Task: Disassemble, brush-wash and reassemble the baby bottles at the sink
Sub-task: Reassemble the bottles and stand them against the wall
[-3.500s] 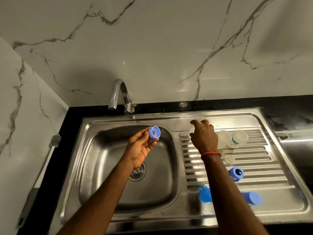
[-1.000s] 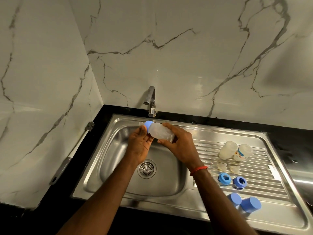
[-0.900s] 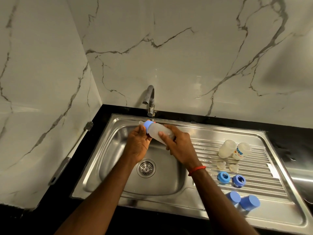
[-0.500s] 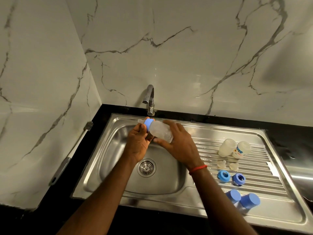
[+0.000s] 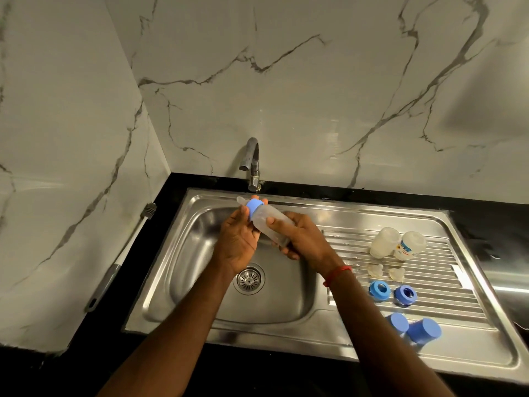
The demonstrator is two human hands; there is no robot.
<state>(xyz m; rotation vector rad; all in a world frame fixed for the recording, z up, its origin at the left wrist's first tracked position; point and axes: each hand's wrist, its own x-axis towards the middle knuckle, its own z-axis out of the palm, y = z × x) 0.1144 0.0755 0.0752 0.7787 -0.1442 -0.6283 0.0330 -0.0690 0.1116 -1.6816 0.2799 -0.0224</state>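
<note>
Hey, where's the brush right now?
In the head view the brush lies on the black counter, left of the sink. It runs along the marble side wall, bristle end toward the back.

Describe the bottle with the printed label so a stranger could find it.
Look at the ribbed draining board right of the basin. At its far end a plain bottle and the printed bottle sit side by side. Yours is on the right, the only one with coloured print.

Dim warm light, wall glare, wide-angle bowing
</note>
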